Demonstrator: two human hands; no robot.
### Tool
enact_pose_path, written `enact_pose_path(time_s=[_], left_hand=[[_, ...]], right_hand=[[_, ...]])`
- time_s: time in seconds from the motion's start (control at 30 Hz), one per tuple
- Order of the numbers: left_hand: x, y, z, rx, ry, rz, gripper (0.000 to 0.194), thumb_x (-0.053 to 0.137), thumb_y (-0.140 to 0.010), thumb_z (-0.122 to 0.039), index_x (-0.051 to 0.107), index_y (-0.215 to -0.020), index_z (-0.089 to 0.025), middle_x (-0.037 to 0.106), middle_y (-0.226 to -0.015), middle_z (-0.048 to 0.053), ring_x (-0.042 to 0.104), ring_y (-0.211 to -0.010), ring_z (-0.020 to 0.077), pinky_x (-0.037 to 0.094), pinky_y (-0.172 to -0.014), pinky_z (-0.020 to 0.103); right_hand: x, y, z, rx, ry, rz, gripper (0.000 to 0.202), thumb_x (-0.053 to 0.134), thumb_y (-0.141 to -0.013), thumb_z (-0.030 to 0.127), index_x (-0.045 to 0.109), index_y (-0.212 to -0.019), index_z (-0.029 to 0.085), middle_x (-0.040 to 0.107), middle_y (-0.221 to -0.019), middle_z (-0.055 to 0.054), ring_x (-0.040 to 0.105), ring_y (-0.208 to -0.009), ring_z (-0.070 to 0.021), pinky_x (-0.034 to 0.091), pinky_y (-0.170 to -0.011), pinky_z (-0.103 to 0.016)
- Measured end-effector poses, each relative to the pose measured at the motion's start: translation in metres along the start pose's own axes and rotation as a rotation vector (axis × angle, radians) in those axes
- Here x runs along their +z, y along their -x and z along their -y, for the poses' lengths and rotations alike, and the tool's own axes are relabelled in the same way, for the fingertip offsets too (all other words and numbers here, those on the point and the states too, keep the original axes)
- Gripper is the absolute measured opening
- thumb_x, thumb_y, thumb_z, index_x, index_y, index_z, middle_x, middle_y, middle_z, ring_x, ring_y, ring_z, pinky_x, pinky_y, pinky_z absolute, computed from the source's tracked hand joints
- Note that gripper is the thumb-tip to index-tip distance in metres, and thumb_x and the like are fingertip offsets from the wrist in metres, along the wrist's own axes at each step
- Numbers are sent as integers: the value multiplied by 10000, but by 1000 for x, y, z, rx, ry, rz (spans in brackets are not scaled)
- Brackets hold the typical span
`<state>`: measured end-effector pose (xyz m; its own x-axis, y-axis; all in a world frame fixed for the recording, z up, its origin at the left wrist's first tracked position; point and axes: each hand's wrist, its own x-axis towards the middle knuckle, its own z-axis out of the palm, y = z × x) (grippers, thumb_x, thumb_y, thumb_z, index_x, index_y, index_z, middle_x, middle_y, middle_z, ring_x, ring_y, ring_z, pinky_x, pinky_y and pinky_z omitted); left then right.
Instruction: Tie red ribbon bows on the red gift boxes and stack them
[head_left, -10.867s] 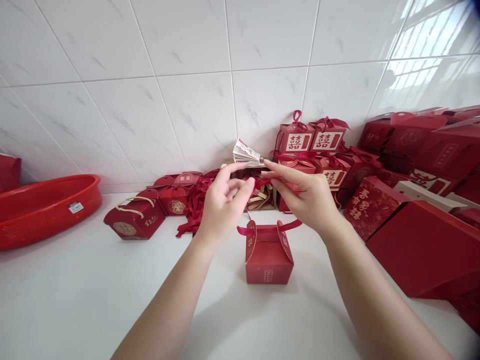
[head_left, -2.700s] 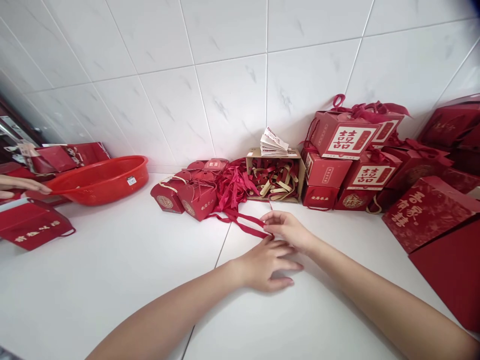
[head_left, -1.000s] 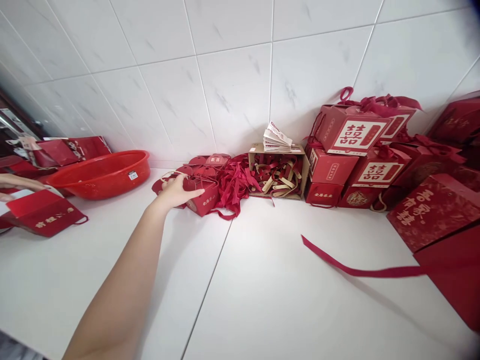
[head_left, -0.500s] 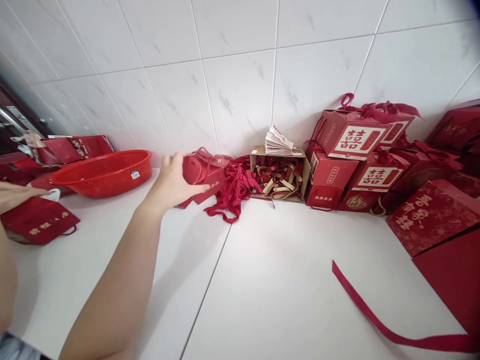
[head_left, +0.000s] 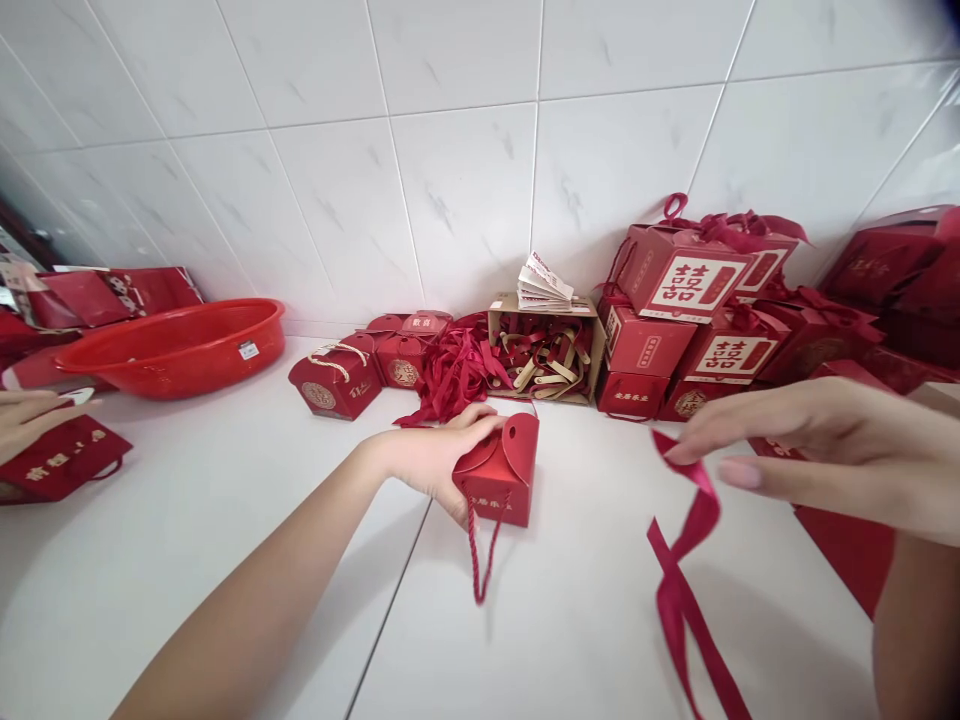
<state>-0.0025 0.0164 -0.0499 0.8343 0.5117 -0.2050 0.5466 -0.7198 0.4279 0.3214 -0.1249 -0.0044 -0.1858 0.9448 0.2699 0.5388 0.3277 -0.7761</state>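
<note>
My left hand [head_left: 439, 460] is wrapped around one side of a small red gift box [head_left: 495, 490] with rounded, overlapping top flaps. Its twisted cord handle [head_left: 484, 580] hangs down the near side. To the right, my right hand [head_left: 817, 455] pinches the upper end of a dark red ribbon [head_left: 694, 530] at its fingertips. The ribbon twists downward, and a second strand runs beside it; whether both belong to one ribbon I cannot tell. Behind the box lies a heap of loose red ribbons [head_left: 461, 365].
A carton [head_left: 600, 350] of ribbon strips has folded paper slips [head_left: 544, 285] on top. Stacked gift boxes [head_left: 694, 290] stand right. A red box with rope handles [head_left: 337, 385] and a red basin [head_left: 187, 350] are left. Another person's hand [head_left: 30, 425] holds a red box [head_left: 67, 455].
My left hand has brought the small red box from beside the wall toward the middle of the table. My right hand has come into view and lifted a ribbon end.
</note>
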Motion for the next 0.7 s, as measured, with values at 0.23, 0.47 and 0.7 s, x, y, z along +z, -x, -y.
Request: enact_pose_path(time_s=[0.23,0.47,0.7], left_hand=[[14,-6,-18,46,19,9,1088,804,-521,-367,228,-1442,-317,266,-1422,99,509,-1181,314,535,-811,315],[18,-9,-25,128,37,48,1138,838,-471,-316,254,-1447,-320,180,-1497,103,263,-1371,382,450,-994,421],[7,-11,-17,143,142,290,1461,905,-273,-473,123,-1499,-335,-107,-1575,75,-87,-1409,456,175,-1119,579]], right_hand=[[53,-46,-1,35,-39,578,244,590,-865,388,734,-956,214,697,-920,-32,639,-862,-196,496,-795,-283],[63,-60,-21,180,-266,582,273,630,-832,391,737,-964,177,688,-904,-45,609,-851,-167,461,-789,-263],[64,-62,-21,263,-410,600,257,728,-758,358,749,-849,118,667,-780,-57,542,-713,-111,418,-705,-225]])
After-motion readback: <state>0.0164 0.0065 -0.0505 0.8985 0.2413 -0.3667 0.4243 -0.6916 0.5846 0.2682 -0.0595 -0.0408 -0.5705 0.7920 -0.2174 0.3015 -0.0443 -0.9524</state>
